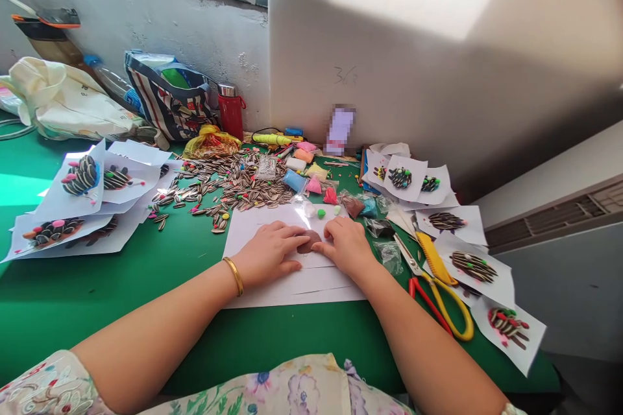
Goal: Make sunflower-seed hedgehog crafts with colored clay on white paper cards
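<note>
A flat, rounded piece of brown modelling clay [306, 242] lies on white paper sheets [272, 288] in front of me. My left hand [273, 251] rests on the paper with fingers stretched out, the fingertips on the clay's left side. My right hand [348, 245] touches the clay's right edge with the thumb. Its other fingers are bent, and the thumb stands apart from them. Small lumps of green clay [321, 213] and white clay [309, 209] sit just beyond my hands.
Loose sunflower seeds [233, 181] spread behind the paper, beside bagged coloured clay [294, 180]. Yellow-handled scissors [445, 292] and a yellow cutter [433, 259] lie right. Seed-covered clay figures on paper stand left [80, 175] and right [474, 266]. A red bottle [230, 113] stands by the wall.
</note>
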### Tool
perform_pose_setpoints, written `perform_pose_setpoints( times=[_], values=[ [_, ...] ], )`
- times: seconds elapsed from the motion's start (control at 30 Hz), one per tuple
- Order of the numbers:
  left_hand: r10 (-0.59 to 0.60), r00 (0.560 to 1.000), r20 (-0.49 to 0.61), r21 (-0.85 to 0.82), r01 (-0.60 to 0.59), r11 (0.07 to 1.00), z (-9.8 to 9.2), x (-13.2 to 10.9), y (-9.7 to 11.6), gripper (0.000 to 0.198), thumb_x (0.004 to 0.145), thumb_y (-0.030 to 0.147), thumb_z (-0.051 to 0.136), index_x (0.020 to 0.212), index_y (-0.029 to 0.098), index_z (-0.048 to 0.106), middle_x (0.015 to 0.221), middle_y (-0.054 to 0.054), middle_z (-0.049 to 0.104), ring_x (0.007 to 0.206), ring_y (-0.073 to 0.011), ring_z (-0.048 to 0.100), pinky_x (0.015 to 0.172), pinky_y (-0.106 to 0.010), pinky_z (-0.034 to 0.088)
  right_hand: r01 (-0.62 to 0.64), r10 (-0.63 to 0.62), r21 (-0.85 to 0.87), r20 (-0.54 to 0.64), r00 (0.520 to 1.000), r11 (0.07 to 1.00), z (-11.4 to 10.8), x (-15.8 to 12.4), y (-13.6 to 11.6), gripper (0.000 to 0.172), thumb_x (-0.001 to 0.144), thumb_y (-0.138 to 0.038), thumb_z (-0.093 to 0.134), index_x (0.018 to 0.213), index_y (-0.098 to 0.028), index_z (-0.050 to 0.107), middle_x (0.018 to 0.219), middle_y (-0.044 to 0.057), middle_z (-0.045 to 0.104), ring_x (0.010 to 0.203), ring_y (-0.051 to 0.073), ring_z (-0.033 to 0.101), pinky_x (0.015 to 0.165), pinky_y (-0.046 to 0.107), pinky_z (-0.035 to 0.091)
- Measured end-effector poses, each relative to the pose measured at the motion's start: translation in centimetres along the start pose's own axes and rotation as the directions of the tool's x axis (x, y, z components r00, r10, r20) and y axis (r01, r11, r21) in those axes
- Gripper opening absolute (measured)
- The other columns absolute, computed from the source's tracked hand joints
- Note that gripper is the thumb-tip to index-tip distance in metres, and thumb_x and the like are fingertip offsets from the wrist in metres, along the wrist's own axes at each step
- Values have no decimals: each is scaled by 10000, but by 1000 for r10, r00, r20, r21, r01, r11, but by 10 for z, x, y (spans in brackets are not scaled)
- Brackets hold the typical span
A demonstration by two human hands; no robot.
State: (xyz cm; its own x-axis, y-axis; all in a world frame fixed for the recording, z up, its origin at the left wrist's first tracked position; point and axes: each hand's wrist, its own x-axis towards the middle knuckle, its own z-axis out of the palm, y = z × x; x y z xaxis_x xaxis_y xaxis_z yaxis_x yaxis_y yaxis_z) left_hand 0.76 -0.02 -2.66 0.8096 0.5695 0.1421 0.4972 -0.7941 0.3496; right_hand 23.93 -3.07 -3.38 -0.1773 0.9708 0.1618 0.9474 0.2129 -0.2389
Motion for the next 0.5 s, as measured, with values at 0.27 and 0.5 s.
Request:
perform_pose_setpoints(
  times=[0.27, 0.5],
  values=[
    [1, 1000, 0, 1, -1, 1000, 1, 0, -2, 515, 830, 388, 699, 1320, 305, 566, 1421, -25, 541, 1177, -284, 499, 1005, -466, 392, -40, 40, -37, -12, 999, 999, -1, 0, 8, 336, 812, -515, 717, 825, -213, 571, 898, 27, 610, 911, 215, 534, 774, 334, 318],
    [-7, 1000, -2, -1, 7, 1000, 1, 0, -1, 546, 828, 394, 699, 1347, 317, 545, 1417, -32, 544, 1184, -287, 503, 1005, -463, 393, -98, 99, 65, -2, 995, 993, 0, 2, 9, 258, 854, -462, 678, 851, -224, 579, 919, 22, 620, 929, 216, 547, 783, 337, 331]
  ],
)
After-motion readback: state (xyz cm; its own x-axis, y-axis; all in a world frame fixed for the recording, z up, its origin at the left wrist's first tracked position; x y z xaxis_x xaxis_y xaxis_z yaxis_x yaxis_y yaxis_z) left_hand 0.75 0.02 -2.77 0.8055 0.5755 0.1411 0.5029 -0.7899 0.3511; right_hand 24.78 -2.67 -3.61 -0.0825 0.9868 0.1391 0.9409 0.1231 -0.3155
